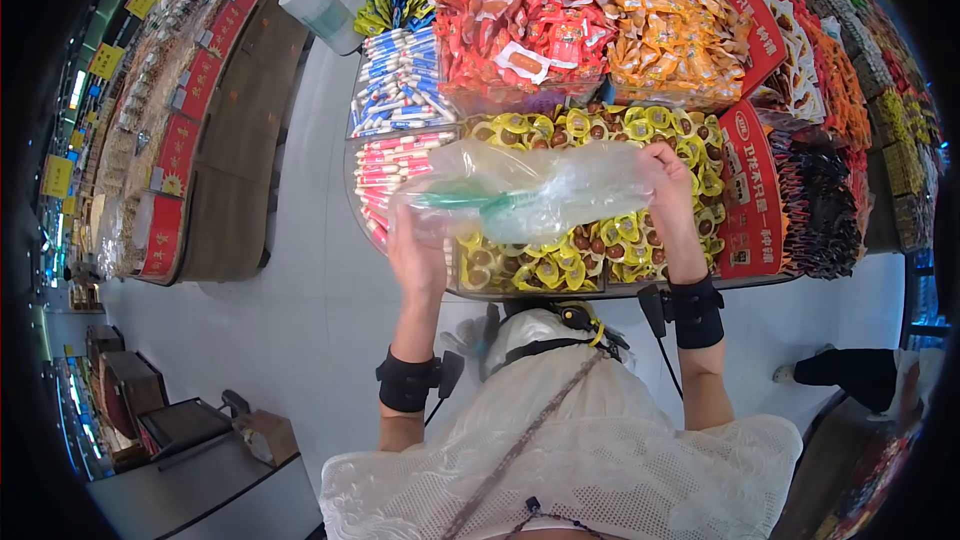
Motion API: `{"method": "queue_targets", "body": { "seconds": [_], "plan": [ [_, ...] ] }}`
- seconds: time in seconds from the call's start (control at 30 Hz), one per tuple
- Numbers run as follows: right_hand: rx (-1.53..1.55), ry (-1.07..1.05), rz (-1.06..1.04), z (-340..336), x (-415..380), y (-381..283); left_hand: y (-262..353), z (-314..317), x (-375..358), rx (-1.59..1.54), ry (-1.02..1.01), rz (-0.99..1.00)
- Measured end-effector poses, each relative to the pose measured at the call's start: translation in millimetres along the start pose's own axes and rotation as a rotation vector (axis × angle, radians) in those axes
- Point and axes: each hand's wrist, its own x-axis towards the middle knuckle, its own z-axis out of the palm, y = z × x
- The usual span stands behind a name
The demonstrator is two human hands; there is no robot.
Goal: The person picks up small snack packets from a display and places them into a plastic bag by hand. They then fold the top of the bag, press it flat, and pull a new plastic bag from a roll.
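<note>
A clear plastic bag [560, 190] with green print is stretched sideways between my hands, above the snack bins. My left hand [415, 250] is at the bag's left end, its fingers partly hidden by the plastic, so I cannot make out their grip. My right hand [667, 180] pinches the bag's right end. Beneath the bag lie yellow-wrapped round snacks [560, 270] and pink-and-white sticks [400, 155].
Red packets [525, 15] and orange packets [675, 25] fill bins farther back. A plastic bag roll [320, 12] stands at the back left. Shelves [225, 140] run along the left. At the right, another person's leg [850, 370] shows.
</note>
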Motion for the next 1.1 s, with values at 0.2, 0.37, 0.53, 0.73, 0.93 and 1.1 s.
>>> {"method": "queue_targets", "body": {
  "seconds": [0.2,0.37,0.53,0.73,0.93,1.1],
  "plan": [
    [0.007,0.254,-0.382,-6,4,-5,4,4,4,-0.045,-0.014,0.035],
    [-0.464,-0.238,-0.530,26,-31,3,-14,24,-7,0.032,-0.125,-0.029],
    [-0.515,-0.062,-0.400,46,-36,16,-37,25,-30,0.341,-0.564,-0.278],
    [-0.030,0.291,-0.349,-9,1,9,-20,20,-34,0.104,-0.665,-0.258],
    [0.570,0.372,0.107,-22,-1,-12,-31,-14,-19,0.427,-0.877,-0.350],
    [0.443,0.539,-0.007,-2,-19,-30,-23,8,-8,0.644,-0.802,-0.072]
  ]
}}
